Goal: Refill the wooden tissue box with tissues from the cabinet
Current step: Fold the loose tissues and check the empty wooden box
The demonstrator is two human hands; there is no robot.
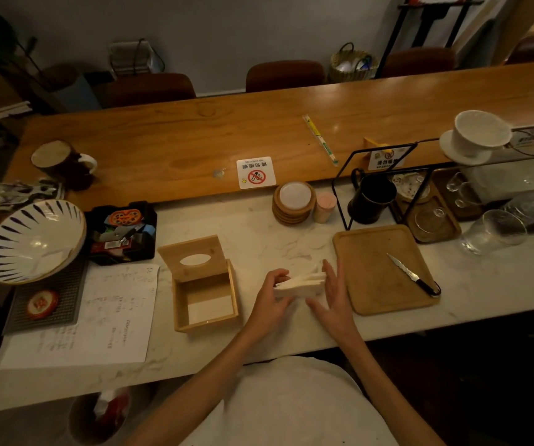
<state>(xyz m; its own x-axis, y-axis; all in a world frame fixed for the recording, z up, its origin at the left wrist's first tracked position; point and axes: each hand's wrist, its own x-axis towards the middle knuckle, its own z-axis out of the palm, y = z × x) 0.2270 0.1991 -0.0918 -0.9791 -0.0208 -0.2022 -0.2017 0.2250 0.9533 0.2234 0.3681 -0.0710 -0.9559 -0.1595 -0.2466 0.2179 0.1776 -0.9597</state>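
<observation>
The wooden tissue box (206,304) stands open on the marble counter, its hinged lid (194,257) with an oval slot tipped up at the back. A thin white layer lies on the box floor. To its right a stack of white tissues (301,283) lies on the counter between my hands. My left hand (273,299) grips the stack's left end with curled fingers. My right hand (331,294) presses its straight fingers against the stack's right side.
A wooden tray (384,272) with a knife (412,275) lies just right of my hands. Paper sheets (104,317) and a striped bowl (34,239) lie to the left. Coasters (294,204), a black mug (370,197) and glasses (494,231) stand behind.
</observation>
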